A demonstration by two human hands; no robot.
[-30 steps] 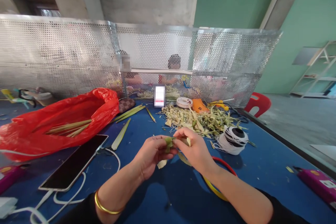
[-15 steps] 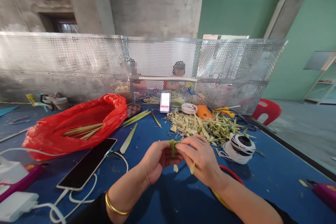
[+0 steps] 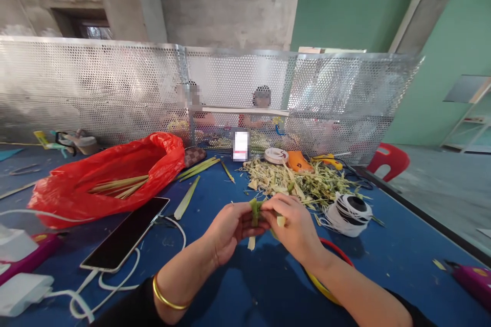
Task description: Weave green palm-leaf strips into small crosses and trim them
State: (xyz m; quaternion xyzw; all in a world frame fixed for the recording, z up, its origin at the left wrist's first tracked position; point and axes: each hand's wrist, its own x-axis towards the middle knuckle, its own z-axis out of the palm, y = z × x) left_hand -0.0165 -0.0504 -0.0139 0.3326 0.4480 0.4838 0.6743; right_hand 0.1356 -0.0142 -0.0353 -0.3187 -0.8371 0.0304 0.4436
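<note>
Crumpled red plastic bags (image 3: 115,179): we count one.
Black flat smartphones (image 3: 125,235): one, beside that bag.
White cord spools (image 3: 351,209): one.
Folded green leaf strips (image 3: 253,210): one.
Hands: two, left hand (image 3: 230,227), right hand (image 3: 297,230).

You hold a narrow green leaf strip (image 3: 254,211) pinched between your left hand (image 3: 230,227) and your right hand (image 3: 297,230). Its folded green part stands roughly upright where your fingertips meet. Two pale yellowish ends hang from it, one below your left thumb and one against your right fingers. The strip is lifted clear of the blue surface (image 3: 249,286).
</note>
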